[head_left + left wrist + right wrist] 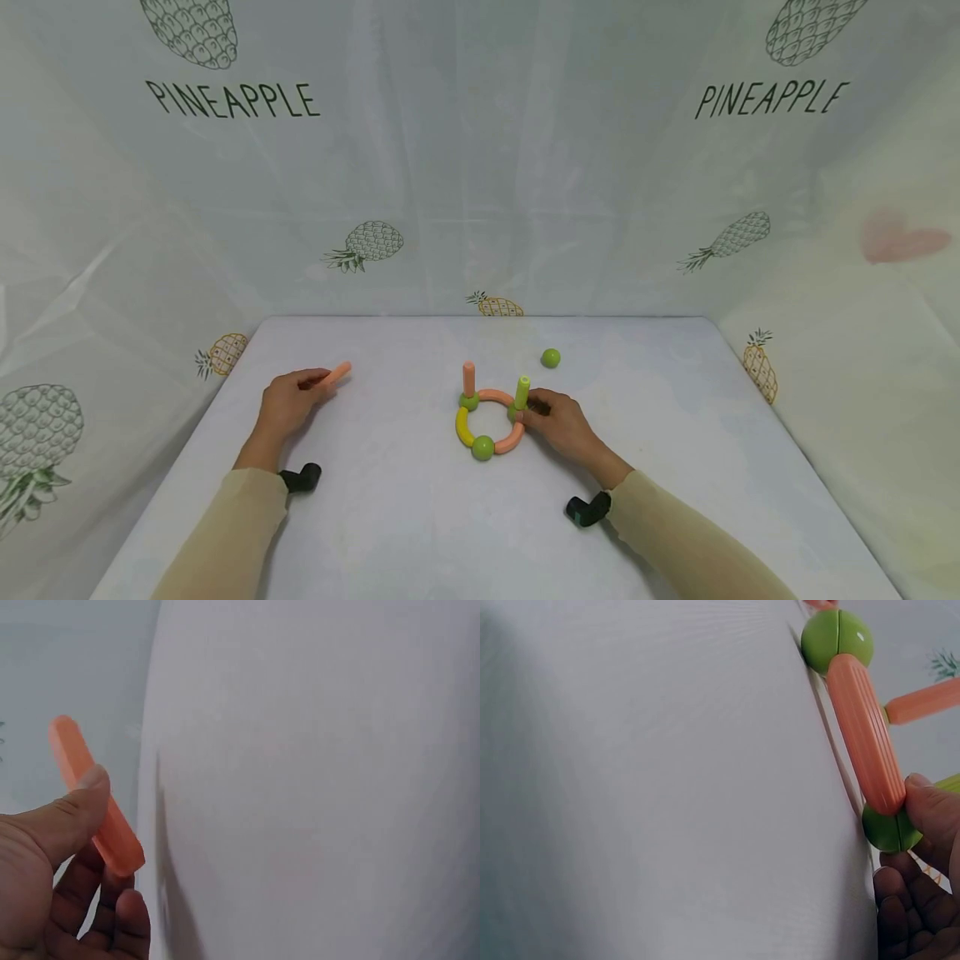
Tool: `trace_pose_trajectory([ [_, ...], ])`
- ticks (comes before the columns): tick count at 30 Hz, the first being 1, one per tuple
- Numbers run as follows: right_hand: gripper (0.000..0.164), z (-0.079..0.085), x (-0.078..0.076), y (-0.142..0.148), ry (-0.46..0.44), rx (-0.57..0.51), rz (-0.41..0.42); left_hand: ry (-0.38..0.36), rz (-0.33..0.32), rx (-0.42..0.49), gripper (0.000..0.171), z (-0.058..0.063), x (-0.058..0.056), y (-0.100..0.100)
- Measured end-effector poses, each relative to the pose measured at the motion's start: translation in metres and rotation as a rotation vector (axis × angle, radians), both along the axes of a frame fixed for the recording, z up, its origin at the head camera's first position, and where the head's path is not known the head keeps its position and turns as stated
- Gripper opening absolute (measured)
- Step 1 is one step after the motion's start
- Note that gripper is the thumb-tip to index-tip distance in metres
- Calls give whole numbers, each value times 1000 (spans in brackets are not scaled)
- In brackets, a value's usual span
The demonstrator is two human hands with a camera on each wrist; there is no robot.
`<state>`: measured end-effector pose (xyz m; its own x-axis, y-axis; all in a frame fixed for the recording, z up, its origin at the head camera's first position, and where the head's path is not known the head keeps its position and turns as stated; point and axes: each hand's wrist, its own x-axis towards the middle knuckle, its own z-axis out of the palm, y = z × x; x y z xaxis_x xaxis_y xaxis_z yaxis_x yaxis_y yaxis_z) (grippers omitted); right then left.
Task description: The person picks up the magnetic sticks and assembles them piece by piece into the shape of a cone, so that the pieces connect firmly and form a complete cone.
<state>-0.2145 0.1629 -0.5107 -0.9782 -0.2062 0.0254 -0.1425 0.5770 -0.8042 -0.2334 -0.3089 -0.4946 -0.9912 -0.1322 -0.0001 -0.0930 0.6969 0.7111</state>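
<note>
Between the thumb and fingers of my left hand point(287, 406) is a straight orange rod point(112, 832), lifted off the table at the left. My right hand point(567, 429) pinches the green ball point(885, 829) at the right of a ring lying mid-table. Up from that ball stands a light green rod point(522, 392). At the ring's back left, an upright orange rod point(468, 379) rises from another green ball point(468, 402). A yellow curved rod point(463, 427), orange curved rods point(864, 731) and a front green ball point(483, 448) make up the rest of the ring.
A loose green ball point(551, 358) lies behind the ring, to its right. The white table point(390, 533) ends at a hanging cloth point(487, 167) printed with pineapples. Each wrist wears a black camera mount point(302, 478).
</note>
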Motion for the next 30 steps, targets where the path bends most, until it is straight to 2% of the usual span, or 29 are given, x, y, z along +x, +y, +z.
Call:
trace_pose_trajectory([
  [7,30,-2,-1,0,15,4,-2,38,-9,105,46,3,6,16],
  [12,29,-2,0,-1,18,3,-13,48,-35,161,48,7,15,37],
  [17,30,-2,2,-2,10,2,-30,67,-79,197,47,11,25,70],
  [30,30,-2,2,-3,12,5,-27,85,-194,324,30,15,51,162],
])
